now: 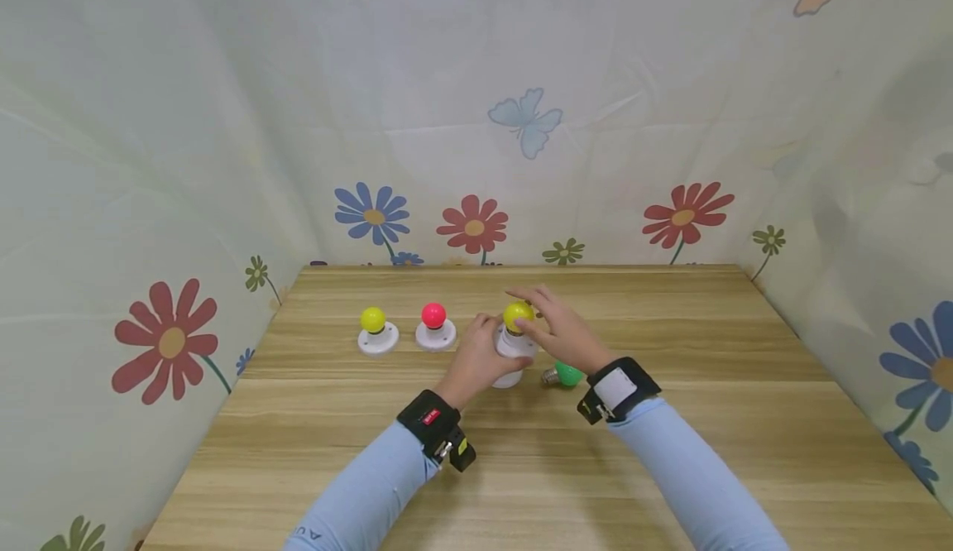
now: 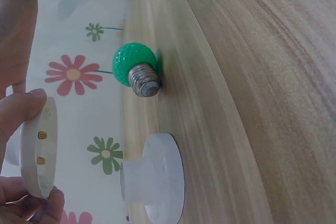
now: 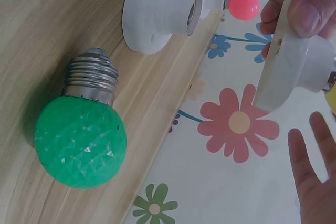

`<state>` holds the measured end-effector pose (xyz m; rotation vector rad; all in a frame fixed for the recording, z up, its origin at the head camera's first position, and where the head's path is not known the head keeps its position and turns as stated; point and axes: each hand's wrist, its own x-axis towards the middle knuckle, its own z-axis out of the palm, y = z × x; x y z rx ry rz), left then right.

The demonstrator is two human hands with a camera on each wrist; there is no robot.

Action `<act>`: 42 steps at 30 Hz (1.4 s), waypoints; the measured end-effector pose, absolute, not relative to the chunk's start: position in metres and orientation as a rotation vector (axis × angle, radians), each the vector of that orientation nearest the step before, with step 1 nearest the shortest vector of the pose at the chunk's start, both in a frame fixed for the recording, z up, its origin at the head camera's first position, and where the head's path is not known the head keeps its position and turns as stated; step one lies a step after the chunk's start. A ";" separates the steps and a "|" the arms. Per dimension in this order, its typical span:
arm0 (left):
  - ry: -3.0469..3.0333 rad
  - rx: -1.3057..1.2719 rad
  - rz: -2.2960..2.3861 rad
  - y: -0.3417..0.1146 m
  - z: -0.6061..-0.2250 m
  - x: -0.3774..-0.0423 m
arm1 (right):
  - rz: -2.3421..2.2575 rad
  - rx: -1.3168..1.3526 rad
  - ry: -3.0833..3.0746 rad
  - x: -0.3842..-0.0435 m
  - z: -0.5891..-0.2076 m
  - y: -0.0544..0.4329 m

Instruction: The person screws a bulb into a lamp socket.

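Observation:
My left hand point(image 1: 476, 354) grips a white round lamp holder point(image 3: 286, 72) by its rim, raised above the table. A yellow bulb point(image 1: 515, 313) sits in that holder. Around the bulb, my right hand point(image 1: 567, 334) has its fingers spread; in the right wrist view two fingers point(image 3: 302, 163) look straight and apart from the holder. Whether the thumb touches the bulb I cannot tell. Below the held holder, a second white lamp holder point(image 2: 167, 177) stands on the table without a bulb. A green bulb point(image 3: 81, 140) with a bare metal screw base lies beside it.
Farther left on the wooden table point(image 1: 357, 452) stand two white holders, one with a yellow bulb point(image 1: 373, 319), the other with a red bulb point(image 1: 433, 314). A flower-printed curtain point(image 1: 417, 55) hangs behind the table and at both sides.

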<state>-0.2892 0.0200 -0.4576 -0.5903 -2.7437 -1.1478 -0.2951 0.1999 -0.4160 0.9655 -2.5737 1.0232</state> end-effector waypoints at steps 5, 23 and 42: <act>-2.722 -0.607 -1.156 0.018 -0.459 -0.292 | 1.065 1.124 -2.544 -0.297 -0.418 0.203; -2.762 -0.591 -1.140 0.018 -0.460 -0.291 | 0.965 0.868 -2.597 -0.299 -0.422 0.198; -2.747 -0.579 -1.143 0.016 -0.463 -0.292 | 1.049 1.004 -2.569 -0.298 -0.422 0.200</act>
